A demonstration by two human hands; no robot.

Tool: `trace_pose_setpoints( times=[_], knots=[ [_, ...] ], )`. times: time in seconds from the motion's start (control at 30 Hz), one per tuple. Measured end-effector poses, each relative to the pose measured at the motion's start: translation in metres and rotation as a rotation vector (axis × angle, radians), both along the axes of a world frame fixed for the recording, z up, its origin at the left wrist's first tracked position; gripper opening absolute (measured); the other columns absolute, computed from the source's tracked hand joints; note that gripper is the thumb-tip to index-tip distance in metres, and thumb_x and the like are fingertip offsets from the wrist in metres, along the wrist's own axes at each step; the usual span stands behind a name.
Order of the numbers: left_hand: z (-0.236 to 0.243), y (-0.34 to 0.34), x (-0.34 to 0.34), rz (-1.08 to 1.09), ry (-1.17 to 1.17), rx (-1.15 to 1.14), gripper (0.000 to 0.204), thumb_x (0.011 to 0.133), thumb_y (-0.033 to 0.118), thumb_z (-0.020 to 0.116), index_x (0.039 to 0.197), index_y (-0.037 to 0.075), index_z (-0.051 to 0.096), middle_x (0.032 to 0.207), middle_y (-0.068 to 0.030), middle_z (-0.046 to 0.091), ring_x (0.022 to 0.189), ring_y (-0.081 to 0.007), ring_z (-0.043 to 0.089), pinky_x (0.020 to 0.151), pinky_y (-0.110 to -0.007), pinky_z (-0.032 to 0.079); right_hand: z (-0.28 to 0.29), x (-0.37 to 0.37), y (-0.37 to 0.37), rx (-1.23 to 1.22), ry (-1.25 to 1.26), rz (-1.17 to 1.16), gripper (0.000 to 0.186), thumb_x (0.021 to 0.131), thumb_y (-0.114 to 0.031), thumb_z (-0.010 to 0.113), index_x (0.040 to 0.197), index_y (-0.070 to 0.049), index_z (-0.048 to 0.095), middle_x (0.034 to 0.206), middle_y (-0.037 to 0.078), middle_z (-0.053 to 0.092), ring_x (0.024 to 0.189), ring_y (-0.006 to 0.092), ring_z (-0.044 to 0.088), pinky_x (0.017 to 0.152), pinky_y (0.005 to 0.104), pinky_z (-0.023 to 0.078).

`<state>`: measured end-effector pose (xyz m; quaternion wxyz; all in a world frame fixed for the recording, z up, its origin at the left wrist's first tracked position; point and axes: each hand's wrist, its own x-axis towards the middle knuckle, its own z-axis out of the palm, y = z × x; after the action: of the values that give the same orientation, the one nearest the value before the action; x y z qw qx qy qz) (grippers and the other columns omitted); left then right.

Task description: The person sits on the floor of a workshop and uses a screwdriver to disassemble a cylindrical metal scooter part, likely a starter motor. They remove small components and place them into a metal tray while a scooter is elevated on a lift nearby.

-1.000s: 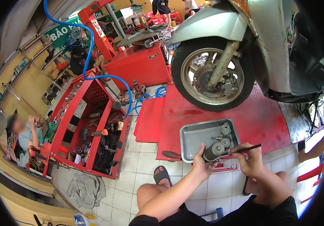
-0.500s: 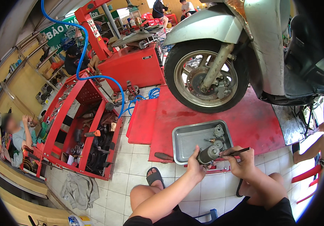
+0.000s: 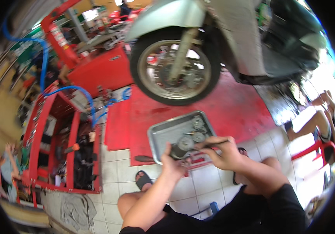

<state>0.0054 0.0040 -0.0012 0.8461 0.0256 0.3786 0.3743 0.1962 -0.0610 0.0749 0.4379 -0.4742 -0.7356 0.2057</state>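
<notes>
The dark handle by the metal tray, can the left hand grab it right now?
Probably not as things stand: the left hand is full, holding the round metal part. But the way looks free: the dark handle lies close by, just left of the metal tray, with nothing seen covering it.

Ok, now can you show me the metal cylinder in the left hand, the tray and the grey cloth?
Metal cylinder [image 3: 185, 143]: head view, on its round end.
Tray [image 3: 161, 137]: head view, on its bare bottom, left part.
Grey cloth [image 3: 78, 211]: head view, on its rumpled middle.
</notes>
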Motion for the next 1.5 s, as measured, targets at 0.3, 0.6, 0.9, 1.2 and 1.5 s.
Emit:
trace_pose_setpoints(
  times=[0.3, 0.6, 0.9, 1.2, 1.5],
  knots=[
    [0.002, 0.002, -0.005, -0.005, 0.082, 0.066, 0.062, 0.1, 0.059, 0.042, 0.119, 0.003, 0.061, 0.11, -0.0169, 0.066, 0.09, -0.0332, 0.056, 0.075, -0.037, 0.043, -0.005, 0.001, 0.01, 0.024, 0.227, 0.004, 0.011, 0.084, 0.006, 0.068, 0.093, 0.001, 0.069, 0.085, 0.014, 0.072, 0.077, 0.0306, 0.073, 0.066, 0.0342, 0.057],
    [0.008, 0.0, -0.003, 0.014, 0.081, 0.053, 0.058, 0.101, 0.057, 0.043, 0.119, 0.004, 0.061, 0.113, -0.014, 0.068, 0.094, -0.0305, 0.061, 0.078, -0.038, 0.046, -0.008, -0.001, 0.011, 0.086, 0.227, -0.015, 0.008, 0.084, 0.004, 0.069, 0.092, 0.001, 0.069, 0.082, 0.014, 0.071, 0.072, 0.0291, 0.072, 0.063, 0.0328, 0.056],
    [0.029, 0.039, -0.034, 0.207, 0.182, 0.101, 0.057, 0.1, 0.058, 0.042, 0.119, 0.009, 0.063, 0.109, -0.0124, 0.066, 0.089, -0.0305, 0.059, 0.071, -0.035, 0.044, -0.025, 0.014, 0.031, -0.216, 0.427, -0.135, 0.01, 0.094, -0.005, 0.065, 0.096, 0.004, 0.064, 0.068, 0.01, 0.064, 0.072, 0.0131, 0.068, 0.065, 0.0309, 0.053],
    [0.044, 0.061, -0.074, 0.366, 0.054, 0.072, 0.065, 0.101, 0.062, 0.035, 0.113, 0.006, 0.065, 0.097, -0.0129, 0.064, 0.086, -0.0272, 0.055, 0.071, -0.034, 0.042, -0.111, -0.046, 0.051, -0.342, -0.414, -0.152, 0.023, 0.09, -0.021, 0.068, 0.104, -0.004, 0.069, 0.101, 0.019, 0.067, 0.094, 0.0385, 0.067, 0.081, 0.0486, 0.054],
    [0.042, 0.067, -0.084, 0.372, -0.036, 0.087, 0.073, 0.097, 0.067, 0.037, 0.113, 0.001, 0.063, 0.099, -0.0147, 0.064, 0.084, -0.03, 0.057, 0.069, -0.035, 0.044, -0.153, -0.099, 0.119, -0.685, -0.648, -0.373, 0.038, 0.084, -0.022, 0.071, 0.121, -0.016, 0.067, 0.123, 0.018, 0.064, 0.112, 0.0357, 0.066, 0.093, 0.0449, 0.056]
  ],
)
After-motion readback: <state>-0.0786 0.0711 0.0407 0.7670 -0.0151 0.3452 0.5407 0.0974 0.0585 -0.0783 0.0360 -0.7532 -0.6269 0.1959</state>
